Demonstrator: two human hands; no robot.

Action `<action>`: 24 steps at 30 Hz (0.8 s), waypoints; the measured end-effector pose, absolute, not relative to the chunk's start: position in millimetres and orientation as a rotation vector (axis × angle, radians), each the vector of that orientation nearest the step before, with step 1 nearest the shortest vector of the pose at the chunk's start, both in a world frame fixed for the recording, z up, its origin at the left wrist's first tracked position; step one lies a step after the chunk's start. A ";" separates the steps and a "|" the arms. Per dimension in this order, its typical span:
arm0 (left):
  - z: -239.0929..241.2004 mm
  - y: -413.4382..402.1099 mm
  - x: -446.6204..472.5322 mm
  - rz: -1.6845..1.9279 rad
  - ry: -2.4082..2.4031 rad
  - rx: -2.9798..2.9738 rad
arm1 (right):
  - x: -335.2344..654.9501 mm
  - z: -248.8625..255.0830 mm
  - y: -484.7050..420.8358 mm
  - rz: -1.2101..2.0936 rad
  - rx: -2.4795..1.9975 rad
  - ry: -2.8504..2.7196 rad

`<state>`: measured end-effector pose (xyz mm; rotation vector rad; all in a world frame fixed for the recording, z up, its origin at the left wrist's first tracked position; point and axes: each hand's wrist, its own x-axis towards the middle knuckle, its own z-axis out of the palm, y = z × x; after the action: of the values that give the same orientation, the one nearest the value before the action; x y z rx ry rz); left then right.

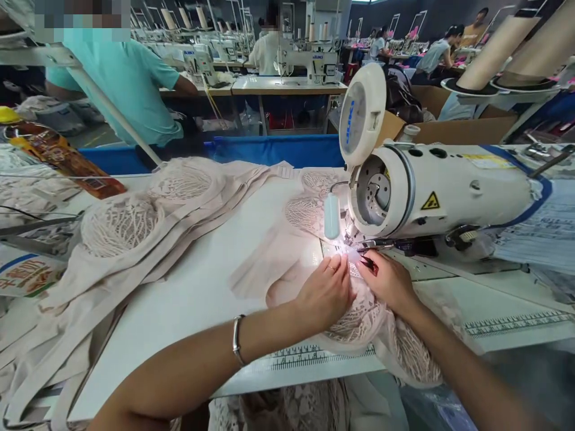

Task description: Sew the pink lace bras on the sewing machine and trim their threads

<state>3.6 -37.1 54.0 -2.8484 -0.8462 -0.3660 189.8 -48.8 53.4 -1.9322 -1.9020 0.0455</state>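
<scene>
Pale pink lace bra (359, 317) material lies bunched under the lit needle area of the white sewing machine (431, 191). My left hand (327, 287) pinches the bra's edge just in front of the needle, with fingers bent and pressed together. Close beside it, my right hand (389, 281) grips the same piece from the right. A small black tool, perhaps thread snips (371, 265), shows at the right fingers; its full shape is hidden. The needle tip is lost in the glare. More lace and sheer fabric (269, 257) spreads leftward on the table.
A pile of pink bras (179, 191) covers the table's left side, near a bottle of brown liquid (63, 158). Thread cones (498, 51) stand at upper right. A ruler strip (516, 324) runs along the front edge. A person in turquoise (117, 78) sits ahead.
</scene>
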 end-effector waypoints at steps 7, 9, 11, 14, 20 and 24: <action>51.6 -34.5 1.7 -0.356 -0.887 -2.920 | 189.5 40.0 -52.7 -0.049 -1.793 -2.026; 50.7 -32.0 1.5 -0.373 -0.831 -2.920 | 190.1 38.3 -55.2 -0.084 -1.785 -2.044; 51.7 -30.3 0.9 -0.368 -0.766 -2.943 | 190.0 37.9 -57.7 -0.157 -1.758 -2.080; 54.7 -27.8 -0.9 -0.397 -0.745 -2.982 | 189.0 38.8 -60.0 -0.271 -1.663 -2.155; 53.8 -20.2 -5.0 -0.445 -0.746 -3.029 | 188.0 39.0 -60.6 -0.425 -1.497 -2.234; 54.4 -17.4 -6.7 -0.471 -0.759 -3.074 | 188.3 38.8 -62.4 -0.459 -1.485 -2.270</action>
<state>-6.7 -17.4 54.4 -3.0739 -0.7588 -0.4708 188.3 -62.4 38.8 -1.4848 -2.2695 -0.4587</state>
